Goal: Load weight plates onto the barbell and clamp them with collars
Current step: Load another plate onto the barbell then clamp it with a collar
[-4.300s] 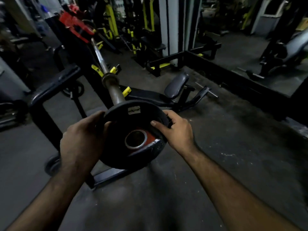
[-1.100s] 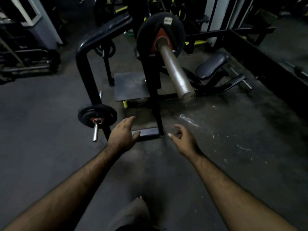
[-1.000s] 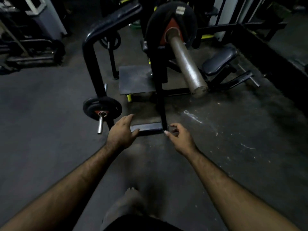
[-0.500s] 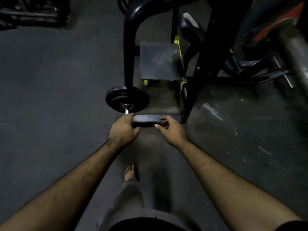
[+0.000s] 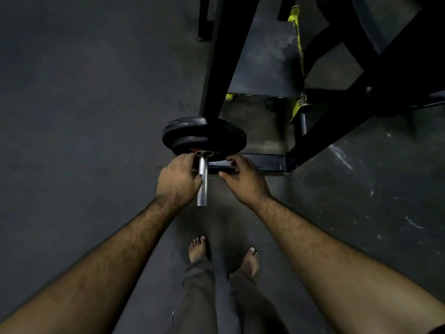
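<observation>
Below, both hands' fingers spread loosely: left hand beside smooth steel peg, right hand near round black plates.

A dark floor with pale scuffs at the right. A black rack frame slants up from it, with a grey footplate edged in yellow behind. Two bare feet and dark trousers show at the bottom.

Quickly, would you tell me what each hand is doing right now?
Left hand: fingers curled at the black weight plate beside the steel peg; a grip cannot be told.
Right hand: open, fingers spread near the plate, holding nothing.
</observation>
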